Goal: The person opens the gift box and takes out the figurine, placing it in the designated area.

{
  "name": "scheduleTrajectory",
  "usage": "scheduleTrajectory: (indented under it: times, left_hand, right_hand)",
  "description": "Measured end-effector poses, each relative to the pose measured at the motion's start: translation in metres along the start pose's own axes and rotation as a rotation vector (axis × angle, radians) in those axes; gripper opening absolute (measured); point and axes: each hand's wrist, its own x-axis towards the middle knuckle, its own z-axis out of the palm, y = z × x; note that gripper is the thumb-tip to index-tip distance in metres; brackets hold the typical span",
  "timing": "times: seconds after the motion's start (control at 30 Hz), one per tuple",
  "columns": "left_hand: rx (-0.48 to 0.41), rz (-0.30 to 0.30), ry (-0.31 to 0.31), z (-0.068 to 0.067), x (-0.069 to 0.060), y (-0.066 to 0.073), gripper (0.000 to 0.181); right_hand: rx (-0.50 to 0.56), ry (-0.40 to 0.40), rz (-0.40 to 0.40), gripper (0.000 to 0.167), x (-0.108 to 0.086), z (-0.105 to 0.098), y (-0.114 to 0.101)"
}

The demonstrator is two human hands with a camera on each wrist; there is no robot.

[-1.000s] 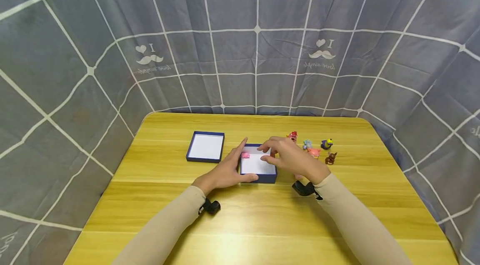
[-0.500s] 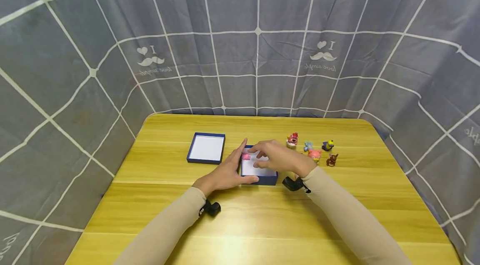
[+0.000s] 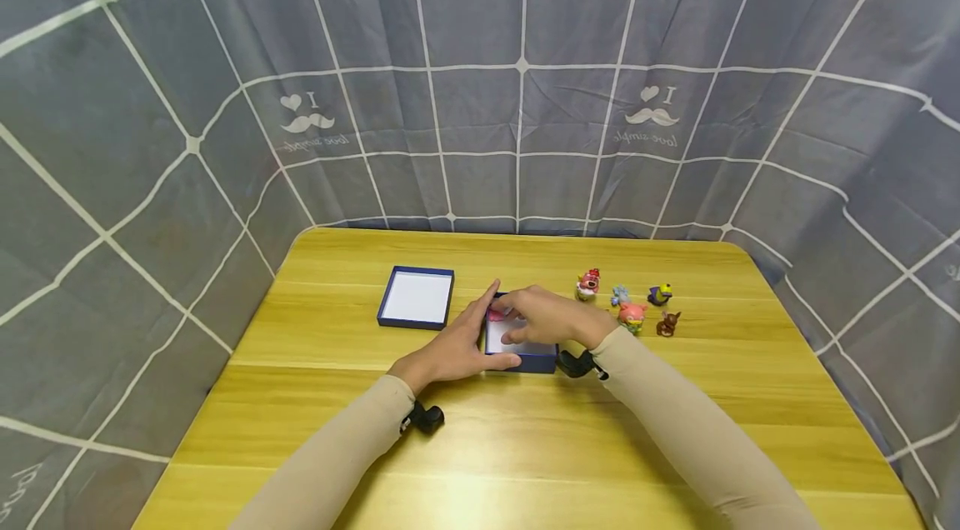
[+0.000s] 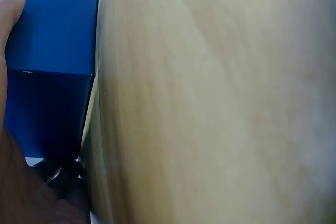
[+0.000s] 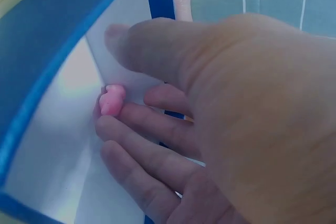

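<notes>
A blue box (image 3: 536,363) with a white inside stands on the table. In its far left corner is a small pink figurine (image 5: 112,100), partly covered in the head view. My left hand (image 3: 453,347) braces the box, its long fingers straight along the left side and its thumb on the front wall. In the left wrist view, only the thumb and part of the palm show beside the blue walls. My right hand (image 3: 551,317) reaches into the box. Its fairly straight fingertips are at the pink figurine, while the thumb stands apart.
A shallow blue-rimmed lid (image 3: 416,297) with a white inside lies left of the box. To the right stand several figurines: a red one (image 3: 588,284), a blue one (image 3: 620,295), a pink one (image 3: 632,314), a dark-and-yellow one (image 3: 660,294) and a brown one (image 3: 667,324).
My right hand has moved left and deeper into the box, up to the pink figurine. The red figurine has come into fuller view. My left hand has stayed at the box.
</notes>
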Motion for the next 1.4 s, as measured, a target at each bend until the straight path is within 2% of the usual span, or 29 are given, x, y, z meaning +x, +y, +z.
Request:
scheduleTrajectory:
  times: [0.33,0.67,0.8,0.97,1.17,1.4]
  left_hand:
    - [0.024,0.016,0.007,0.0,0.0,0.002,0.132]
    - [0.027,-0.002,0.011,0.003,-0.001,0.0,0.133]
    - [0.03,-0.003,0.015,0.004,0.0,0.0,0.134]
    - [0.028,-0.002,0.014,0.003,0.0,0.0,0.133]
    - [0.032,0.006,0.009,0.003,0.0,0.0,0.132]
    - [0.029,0.009,0.011,0.004,0.001,-0.002,0.133]
  right_hand:
    - [-0.042,0.018,-0.023,0.046,0.004,0.002,0.003]
    - [-0.062,-0.018,-0.068,0.031,0.008,0.006,0.005]
    - [-0.087,0.005,-0.086,0.023,0.011,0.008,0.006]
    - [-0.107,0.025,-0.069,0.018,0.014,0.009,0.004]
    - [-0.09,-0.004,-0.03,0.007,0.019,0.011,0.002]
    - [-0.07,-0.019,0.002,0.008,0.021,0.013,0.003]
